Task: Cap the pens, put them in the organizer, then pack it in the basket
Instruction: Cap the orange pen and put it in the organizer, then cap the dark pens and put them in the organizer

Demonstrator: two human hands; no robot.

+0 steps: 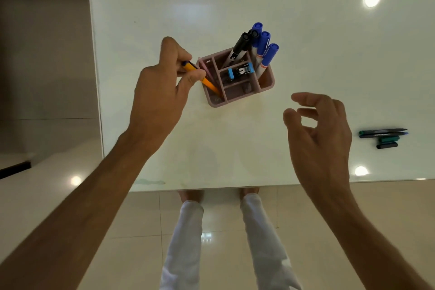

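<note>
Head view, looking down on a glossy white table [306,37]. Landmark: pink organizer [267,83], a divided tray standing near the table's middle.

Left hand [162,87] just beside the organizer's left edge, fingers pinched on an orange pen [207,83]. Pen tilted, lower end down inside the organizer's near-left compartment, dark upper end [187,63] poking out between the fingers. A thin pink pen [204,66] leans in the same left compartment, next to the orange one.

Organizer's far-right compartments hold upright markers: two black-capped [242,42] and three blue-capped [270,53], all leaning away toward the far right. White barrels carry print; on one black marker only a fragment like "C3" can be made out, the rest too small to read. Red marks on the blue markers' barrels, unreadable.

Centre compartment: a small blue and black object [240,70] lying flat; cannot tell what it is.

Right hand [322,129] to the near right of the organizer, hovering above the table, fingers loosely curled and spread, nothing in it.

Well to the right of the organizer, near the table's near edge: two uncapped dark pens [382,132] lying side by side, tips pointing right, light lettering on one barrel, not legible. Two loose caps [387,142], one teal, one black, lie just beside them on the near side.

No basket within this view.
</note>
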